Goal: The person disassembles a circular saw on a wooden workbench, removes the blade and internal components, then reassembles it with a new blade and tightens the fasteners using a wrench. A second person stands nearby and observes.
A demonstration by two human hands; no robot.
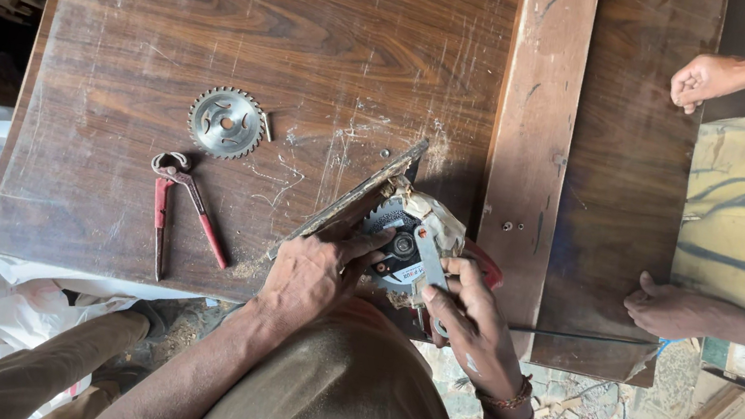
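- Nearest me I see the right hand (474, 320), fingers wrapped around a flat metal spanner (430, 274) set against the hub of the saw blade.
- My left hand (315, 270) presses down on the circular saw (403, 234), fingers spread over its blade guard and base plate, not curled around anything.
- The saw lies on its side at the near edge of the dark wooden table (321, 32), blade facing up.
- A loose toothed blade (225, 122) lies flat further left, with red-handled pincers (181, 209) just beside it, both apart from my hands.
- Another person's two hands (702, 80) rest at the table's right edge, well apart from the saw.
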